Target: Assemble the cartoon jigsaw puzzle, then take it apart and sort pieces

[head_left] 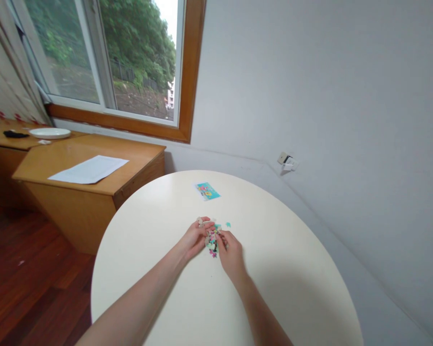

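A small heap of colourful jigsaw puzzle pieces lies on the white round table between my two hands. My left hand cups the heap from the left with bent fingers, and a pale puzzle piece shows at those fingers. From the right, my right hand curls thumb and fingers round pieces at the heap's edge. Its fingertips are partly hidden among them. One turquoise piece lies apart, just beyond the right hand. Farther back rests a small picture card with a turquoise printed scene.
Left of the table stands a wooden cabinet with a white paper sheet on top. A white plate and a black item sit farther left. Behind are a window and a wall with a socket.
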Available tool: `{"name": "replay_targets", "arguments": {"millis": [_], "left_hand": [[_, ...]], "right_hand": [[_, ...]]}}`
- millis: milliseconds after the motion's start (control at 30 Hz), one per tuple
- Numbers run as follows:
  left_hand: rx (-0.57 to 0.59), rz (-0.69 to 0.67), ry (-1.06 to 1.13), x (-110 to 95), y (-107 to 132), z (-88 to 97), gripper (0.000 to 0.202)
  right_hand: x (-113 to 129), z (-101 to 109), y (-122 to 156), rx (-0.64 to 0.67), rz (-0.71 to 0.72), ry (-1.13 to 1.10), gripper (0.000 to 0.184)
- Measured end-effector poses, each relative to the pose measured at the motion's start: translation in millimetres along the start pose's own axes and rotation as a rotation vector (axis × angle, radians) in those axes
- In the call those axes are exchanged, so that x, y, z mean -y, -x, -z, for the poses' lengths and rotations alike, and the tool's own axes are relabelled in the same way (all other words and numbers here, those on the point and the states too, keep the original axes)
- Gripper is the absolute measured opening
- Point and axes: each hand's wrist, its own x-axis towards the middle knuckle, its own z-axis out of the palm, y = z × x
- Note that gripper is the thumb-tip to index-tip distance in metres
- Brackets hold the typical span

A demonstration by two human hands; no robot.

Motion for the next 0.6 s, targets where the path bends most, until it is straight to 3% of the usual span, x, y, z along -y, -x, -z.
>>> {"name": "replay_targets", "arguments": {"millis": [167,400,600], "left_hand": [[0.011,-0.026,-0.006,0.8,-2.2,2.2,0.043],[-0.097,-0.087,-0.067,-0.4,-3.1,0.7,0.035],[-0.139,-0.170,-0.139,-5.2,-4.6,0.5,0.026]], "right_hand": [[0.7,2.3,-1.2,-0.057,-0.057,-0.011,0.023],[-11.5,2.9,-2.0,-0.082,-0.176,-0.160,0.024],[-16.7,6.8,-5.0,-0.086,-0.171,-0.170,0.023]]}}
